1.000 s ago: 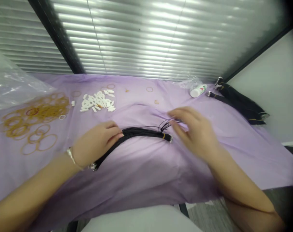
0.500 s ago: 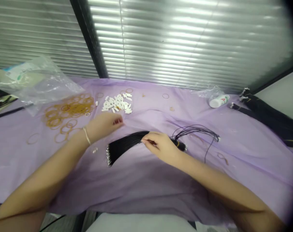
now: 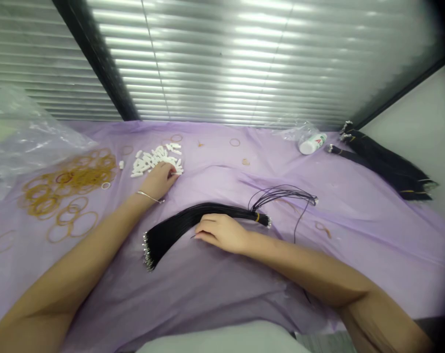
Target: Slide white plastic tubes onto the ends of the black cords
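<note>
My left hand reaches to the near right edge of a pile of small white plastic connectors. Its fingers are curled and pinch at one white connector, partly hidden by the fingertips. Across the cloth lies a bundle of black wires, with metal terminals fanned at its left end and a rubber band round its right end. Just in front of the bundle, my right hand is closed on a single black wire, whose tip pokes out left of the fingers.
Loose rubber bands lie heaped at left beside a clear plastic bag. Looped black wires with a white end sit right of the bundle. A white bottle and more black wire bundles lie at back right, before the blinds.
My left hand has moved up to the white connectors. My right hand has come off the top of the bundle toward me, a wire tip now showing. The view has shifted right.
</note>
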### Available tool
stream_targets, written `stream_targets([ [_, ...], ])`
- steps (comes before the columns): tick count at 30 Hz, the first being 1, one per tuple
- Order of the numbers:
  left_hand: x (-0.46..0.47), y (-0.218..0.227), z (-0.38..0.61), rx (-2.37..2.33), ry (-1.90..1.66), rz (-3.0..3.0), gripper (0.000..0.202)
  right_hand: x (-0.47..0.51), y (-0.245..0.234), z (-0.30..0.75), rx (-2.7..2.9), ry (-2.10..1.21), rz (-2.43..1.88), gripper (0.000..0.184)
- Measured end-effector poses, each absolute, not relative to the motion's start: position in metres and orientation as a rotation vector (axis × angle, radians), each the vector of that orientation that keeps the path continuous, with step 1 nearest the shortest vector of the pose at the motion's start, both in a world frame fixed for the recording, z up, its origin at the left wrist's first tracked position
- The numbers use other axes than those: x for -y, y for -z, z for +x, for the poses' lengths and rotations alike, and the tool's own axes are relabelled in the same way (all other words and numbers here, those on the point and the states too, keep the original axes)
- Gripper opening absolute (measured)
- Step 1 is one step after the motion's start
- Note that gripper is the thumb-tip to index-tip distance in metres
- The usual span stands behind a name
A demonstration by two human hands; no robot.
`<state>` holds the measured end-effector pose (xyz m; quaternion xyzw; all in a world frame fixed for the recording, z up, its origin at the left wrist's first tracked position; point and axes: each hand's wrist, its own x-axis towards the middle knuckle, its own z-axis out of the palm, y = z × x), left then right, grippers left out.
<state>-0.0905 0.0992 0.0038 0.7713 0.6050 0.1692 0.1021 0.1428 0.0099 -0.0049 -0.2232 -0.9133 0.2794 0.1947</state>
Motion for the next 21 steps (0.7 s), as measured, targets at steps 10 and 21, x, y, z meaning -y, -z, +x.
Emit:
stream_targets([
  [10,-0.073,-0.038,-0.080,-1.727,-0.504,2.132,0.029,-0.010,0.010,0.142,2.511,-0.700,-0.631,0.011],
  [21,0.005,-0.052,-0.046,-1.160,-0.397,1.240,0.019,-0.009,-0.013,0.153,2.091,-0.853,-0.612,0.010],
])
